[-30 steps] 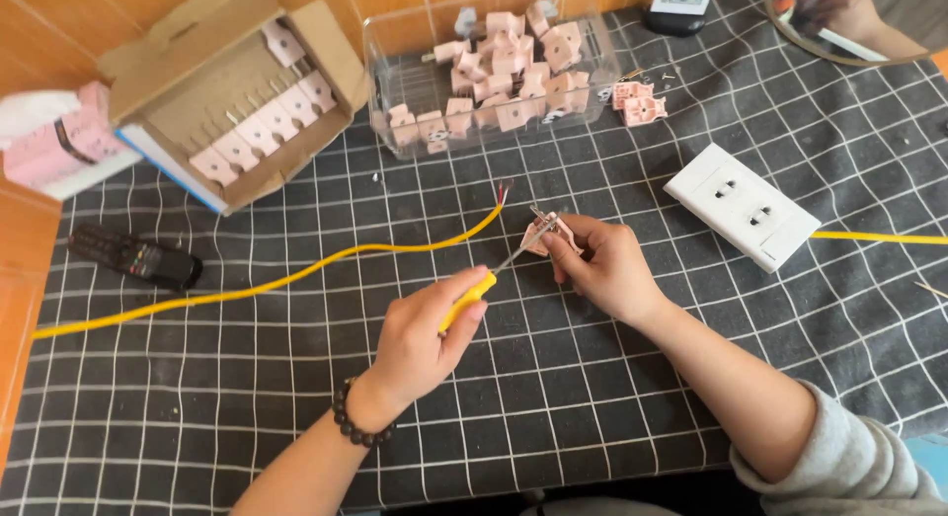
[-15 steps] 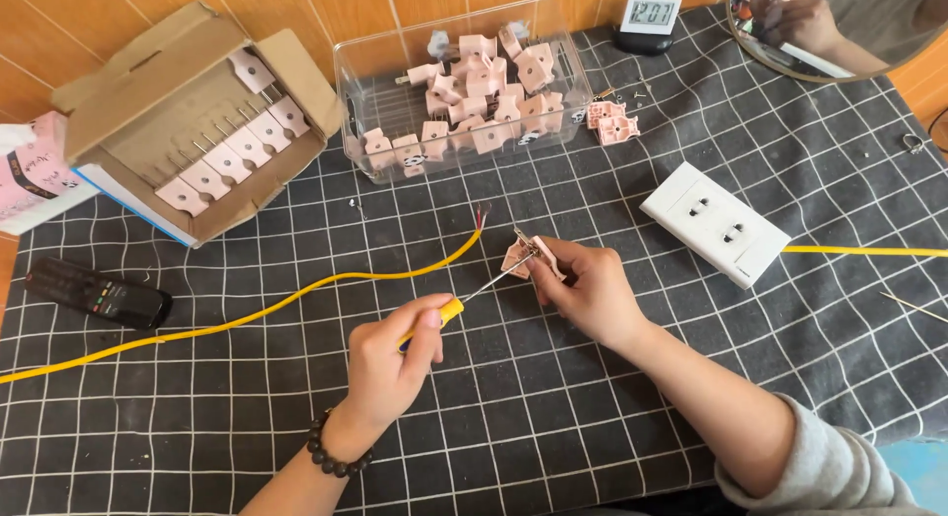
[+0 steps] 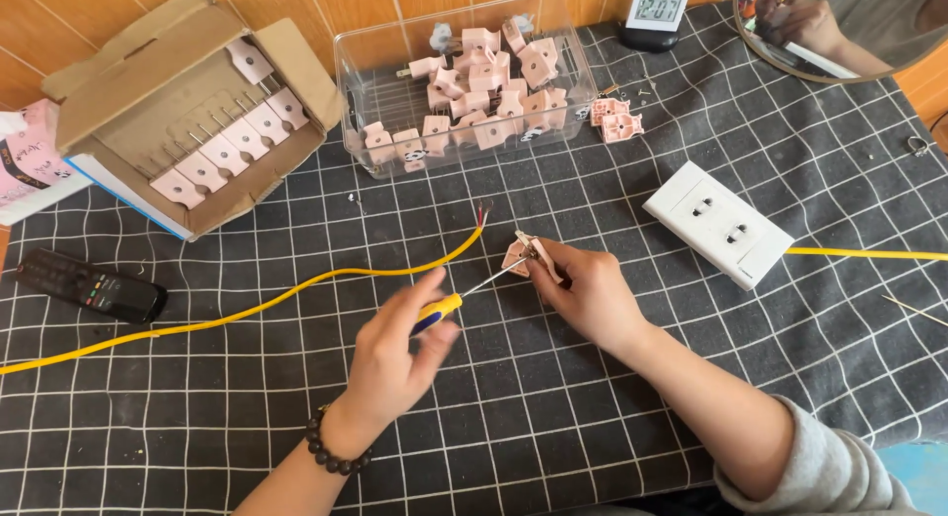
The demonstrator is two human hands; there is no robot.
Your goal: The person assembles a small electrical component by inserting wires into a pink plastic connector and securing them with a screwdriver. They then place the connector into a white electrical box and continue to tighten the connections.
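Observation:
My left hand [image 3: 395,353] grips a screwdriver [image 3: 464,294] with a yellow and blue handle, its tip set into a small pink plug [image 3: 523,254]. My right hand [image 3: 588,294] holds that plug just above the checked cloth. A yellow cable [image 3: 296,294] runs from the left edge to a stripped end with bare wires just left of the plug, apart from it.
A clear plastic box [image 3: 355,72] holds several pink plugs, with two more [image 3: 614,121] beside it. An open cardboard box [image 3: 188,111] holds more plug parts. A white double socket [image 3: 718,225], black remote [image 3: 89,287], small clock [image 3: 657,12] and round mirror [image 3: 839,32] lie around.
The view has shifted slightly. Both hands stay on the plug and screwdriver; the left hand has turned a little on the handle.

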